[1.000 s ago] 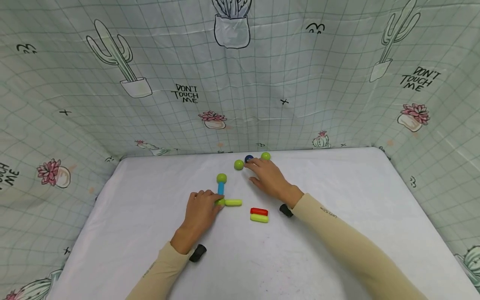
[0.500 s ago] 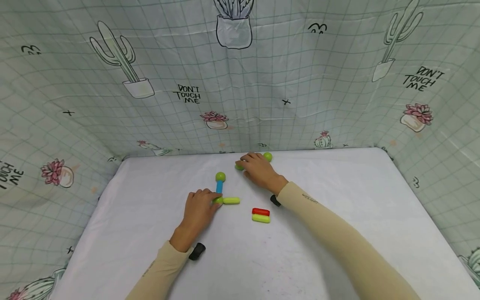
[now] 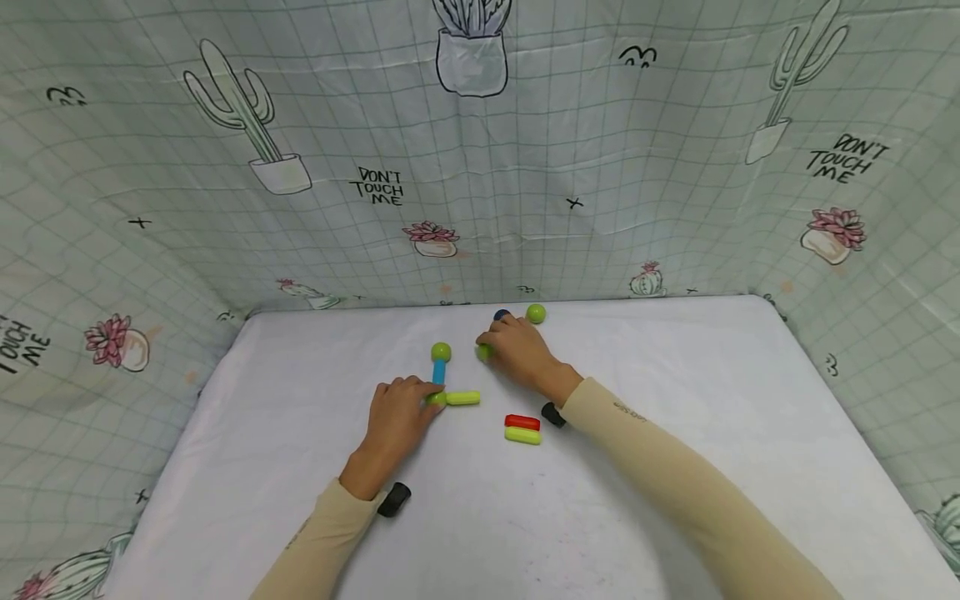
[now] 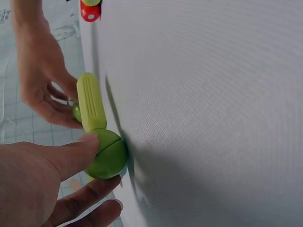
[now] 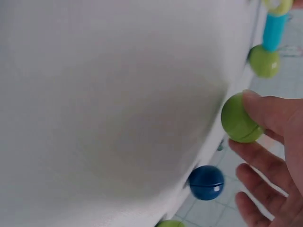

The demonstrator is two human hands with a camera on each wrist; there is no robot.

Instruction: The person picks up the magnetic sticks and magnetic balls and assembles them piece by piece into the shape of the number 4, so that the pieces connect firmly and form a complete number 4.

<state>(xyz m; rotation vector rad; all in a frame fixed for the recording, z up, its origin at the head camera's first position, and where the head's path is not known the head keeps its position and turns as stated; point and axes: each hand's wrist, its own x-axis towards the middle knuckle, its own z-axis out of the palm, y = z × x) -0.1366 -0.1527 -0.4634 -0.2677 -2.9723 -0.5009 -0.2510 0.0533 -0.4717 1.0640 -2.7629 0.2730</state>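
Observation:
My left hand (image 3: 396, 421) pinches a green ball (image 4: 111, 153) between thumb and fingers. That ball forms the corner of an L-shaped piece: a yellow-green rod (image 3: 462, 398) sticks out to the right, and a light blue rod (image 3: 438, 372) leads away to a second green ball (image 3: 441, 352). Farther back, my right hand (image 3: 522, 354) holds a loose green ball (image 5: 236, 120) by thumb and fingertips. The dark blue ball (image 5: 206, 183) lies just beyond those fingers, partly hidden by the hand in the head view.
Another green ball (image 3: 536, 313) sits near the table's back edge. A red rod (image 3: 522, 422) and a yellow-green rod (image 3: 522, 436) lie side by side right of the L-shaped piece. Patterned cloth (image 3: 480, 192) hangs behind the white table (image 3: 300, 367).
From beside the dark blue ball, my right hand has moved left, taken hold of the loose green ball and drawn it slightly nearer. The left hand has kept its grip almost unmoved.

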